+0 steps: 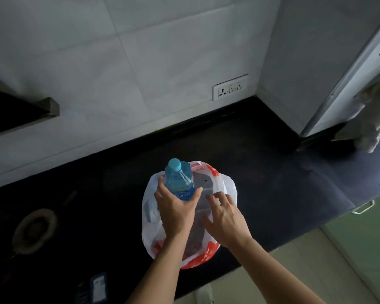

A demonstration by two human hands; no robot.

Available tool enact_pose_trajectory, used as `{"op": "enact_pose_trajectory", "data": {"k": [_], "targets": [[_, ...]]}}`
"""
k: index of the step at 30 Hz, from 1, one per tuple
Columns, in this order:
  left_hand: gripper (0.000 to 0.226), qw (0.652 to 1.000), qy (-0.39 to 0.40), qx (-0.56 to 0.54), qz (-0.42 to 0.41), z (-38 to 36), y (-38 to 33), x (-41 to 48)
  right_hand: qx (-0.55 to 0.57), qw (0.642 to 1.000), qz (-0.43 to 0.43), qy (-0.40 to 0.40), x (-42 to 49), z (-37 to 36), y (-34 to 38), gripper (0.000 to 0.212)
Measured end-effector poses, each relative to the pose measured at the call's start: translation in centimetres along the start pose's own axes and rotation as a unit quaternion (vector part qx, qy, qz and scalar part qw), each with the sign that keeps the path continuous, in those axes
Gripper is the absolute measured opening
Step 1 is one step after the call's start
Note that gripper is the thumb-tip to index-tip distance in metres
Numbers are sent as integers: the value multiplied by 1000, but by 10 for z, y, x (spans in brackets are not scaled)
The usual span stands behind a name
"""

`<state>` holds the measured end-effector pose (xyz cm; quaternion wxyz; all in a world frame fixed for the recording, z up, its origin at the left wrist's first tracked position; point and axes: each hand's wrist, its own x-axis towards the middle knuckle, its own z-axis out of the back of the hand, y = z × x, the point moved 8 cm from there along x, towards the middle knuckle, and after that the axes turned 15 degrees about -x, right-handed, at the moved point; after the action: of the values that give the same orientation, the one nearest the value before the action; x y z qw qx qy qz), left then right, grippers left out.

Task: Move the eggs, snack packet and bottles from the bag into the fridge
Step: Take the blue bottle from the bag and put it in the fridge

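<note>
1. While the left hand (176,212) grips its lower part with fingers and thumb curled round it, the clear blue bottle (178,181) with a light blue cap stands upright over the white-and-red bag (227,186).
2. The right hand (226,218) is just beside it, fingers spread apart and holding nothing.
3. Below these fingers something dark lies in the bag, perhaps a packet.
4. Beyond the fingertips are the black counter (261,150) and a wall socket (230,87).

We see a bottle (179,182) made of clear blue plastic, smooth and shiny, with a smooth plastic cap (174,164). The bag (228,185) is thin white plastic with red print, crinkly and a bit see-through. The counter (272,172) looks like dark stone, smooth and flat. The wall tiles (119,62) are white, smooth and a little shiny. A soft, rough-looking cloth (371,123) hangs on the right.
</note>
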<state>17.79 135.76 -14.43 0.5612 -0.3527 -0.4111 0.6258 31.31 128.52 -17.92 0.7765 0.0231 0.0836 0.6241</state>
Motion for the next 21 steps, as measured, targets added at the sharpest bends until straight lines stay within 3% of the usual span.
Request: {"op": "enact_pose_trajectory", "data": {"k": [5, 11, 16, 21], "targets": [[107, 999, -32, -12, -2, -11, 6, 10, -12, 1000, -14, -1, 13, -18, 2, 51], [85, 990, -81, -112, 28, -11, 16, 14, -24, 999, -23, 14, 15, -37, -4, 52], [83, 984, -38, -165, 50, -7, 39, 17, -59, 998, -19, 6, 6, -58, -14, 60], [87, 986, -33, -160, 32, -10, 41, 20, -93, 995, -4, -40, 0, -56, -14, 53]]}}
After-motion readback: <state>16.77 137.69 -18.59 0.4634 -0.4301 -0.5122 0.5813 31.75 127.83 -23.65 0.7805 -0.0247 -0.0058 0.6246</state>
